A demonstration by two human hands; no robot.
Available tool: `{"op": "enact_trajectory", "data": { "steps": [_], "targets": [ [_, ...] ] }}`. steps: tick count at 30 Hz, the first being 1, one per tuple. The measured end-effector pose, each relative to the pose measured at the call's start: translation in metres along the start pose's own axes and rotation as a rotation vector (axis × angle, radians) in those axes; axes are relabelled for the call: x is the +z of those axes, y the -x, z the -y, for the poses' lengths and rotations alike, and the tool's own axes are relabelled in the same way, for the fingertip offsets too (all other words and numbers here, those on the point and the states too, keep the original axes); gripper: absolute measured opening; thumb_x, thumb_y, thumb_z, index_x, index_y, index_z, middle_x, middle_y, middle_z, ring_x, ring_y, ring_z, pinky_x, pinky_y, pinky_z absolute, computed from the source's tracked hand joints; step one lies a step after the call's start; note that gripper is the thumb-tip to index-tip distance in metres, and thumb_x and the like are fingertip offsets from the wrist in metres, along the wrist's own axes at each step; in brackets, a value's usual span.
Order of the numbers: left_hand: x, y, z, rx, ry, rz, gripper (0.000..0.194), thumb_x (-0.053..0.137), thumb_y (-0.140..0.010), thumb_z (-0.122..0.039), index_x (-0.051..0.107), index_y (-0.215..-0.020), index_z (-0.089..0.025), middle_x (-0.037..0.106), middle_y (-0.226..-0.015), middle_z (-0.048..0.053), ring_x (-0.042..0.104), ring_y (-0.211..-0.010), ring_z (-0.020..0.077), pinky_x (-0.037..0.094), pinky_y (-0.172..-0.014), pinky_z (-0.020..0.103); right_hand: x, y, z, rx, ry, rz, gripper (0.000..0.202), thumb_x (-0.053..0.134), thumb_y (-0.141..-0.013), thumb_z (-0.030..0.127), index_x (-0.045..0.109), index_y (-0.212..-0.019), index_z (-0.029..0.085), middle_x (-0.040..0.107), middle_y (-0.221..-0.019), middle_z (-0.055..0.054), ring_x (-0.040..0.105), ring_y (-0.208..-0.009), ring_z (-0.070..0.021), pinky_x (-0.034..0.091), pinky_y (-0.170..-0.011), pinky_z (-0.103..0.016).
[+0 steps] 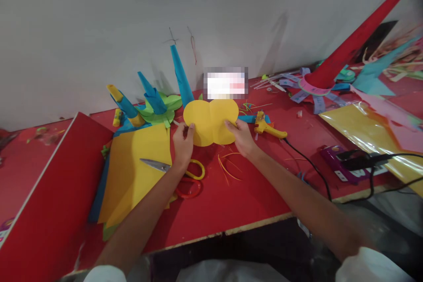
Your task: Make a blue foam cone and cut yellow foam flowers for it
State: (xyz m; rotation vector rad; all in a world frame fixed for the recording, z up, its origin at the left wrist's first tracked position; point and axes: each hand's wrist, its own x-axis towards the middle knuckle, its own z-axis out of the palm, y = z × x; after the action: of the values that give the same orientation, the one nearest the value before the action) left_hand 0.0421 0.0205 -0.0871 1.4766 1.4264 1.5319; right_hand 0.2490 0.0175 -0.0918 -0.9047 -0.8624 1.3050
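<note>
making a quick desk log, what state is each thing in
yellow cutout: unfolded, creased down the middle, in left hand and right hand
scissors: lying down, partly hidden
glue gun: set down, corded, heat unclear
yellow sheets: stacked
power strip: black plug inserted
red cone: standing

No text, label, brand, number or sign readable here

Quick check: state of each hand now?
Left hand: closed, holding the yellow paper cutout by its left side.
Right hand: closed, holding its right side.
</note>
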Motion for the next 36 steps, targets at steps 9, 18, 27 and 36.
{"op": "enact_trajectory", "data": {
  "steps": [9,18,27,36],
  "targets": [
    [-0.002,0.003,-0.012,0.034,-0.041,-0.029,0.046,0.067,-0.097,-0.058,0.049,-0.075,-0.023,0.045,-0.069,-0.003,0.041,-0.067,0.0149,0.033,-0.064,0.030,-0.009,-0.006,-0.002,-0.143,0.269,-0.025,0.038,0.085,-0.081,0.059,0.077,-0.089,0.022,0.079,-0.084,-0.004,0.073,-0.077,-0.0260,0.060,-0.073,-0.040],
    [-0.010,-0.007,-0.008,0.043,-0.018,0.025,0.042,0.071,-0.094,-0.054,0.053,-0.074,-0.022,0.047,-0.068,-0.003,0.042,-0.064,0.0141,0.034,-0.063,0.030,-0.014,-0.008,0.001,-0.179,0.331,-0.055,0.035,0.084,-0.082,0.056,0.077,-0.090,0.022,0.078,-0.081,-0.003,0.071,-0.078,-0.0245,0.057,-0.069,-0.036],
    [-0.009,-0.009,0.001,0.034,0.031,-0.038,0.049,0.070,-0.097,-0.056,0.046,-0.071,-0.022,0.038,-0.068,-0.004,0.036,-0.065,0.0135,0.031,-0.062,0.029,-0.012,-0.011,0.002,-0.193,0.258,-0.026,0.031,0.084,-0.082,0.052,0.070,-0.084,0.024,0.074,-0.082,-0.002,0.067,-0.078,-0.0211,0.054,-0.075,-0.035],
    [-0.009,-0.010,0.004,0.016,0.062,-0.088,0.053,0.068,-0.097,-0.061,0.043,-0.072,-0.023,0.035,-0.070,-0.004,0.034,-0.066,0.0140,0.032,-0.062,0.029,-0.017,-0.018,-0.009,-0.180,0.306,-0.044,0.033,0.084,-0.076,0.049,0.070,-0.090,0.023,0.073,-0.088,-0.003,0.067,-0.087,-0.0223,0.055,-0.084,-0.037]
  ]
}}
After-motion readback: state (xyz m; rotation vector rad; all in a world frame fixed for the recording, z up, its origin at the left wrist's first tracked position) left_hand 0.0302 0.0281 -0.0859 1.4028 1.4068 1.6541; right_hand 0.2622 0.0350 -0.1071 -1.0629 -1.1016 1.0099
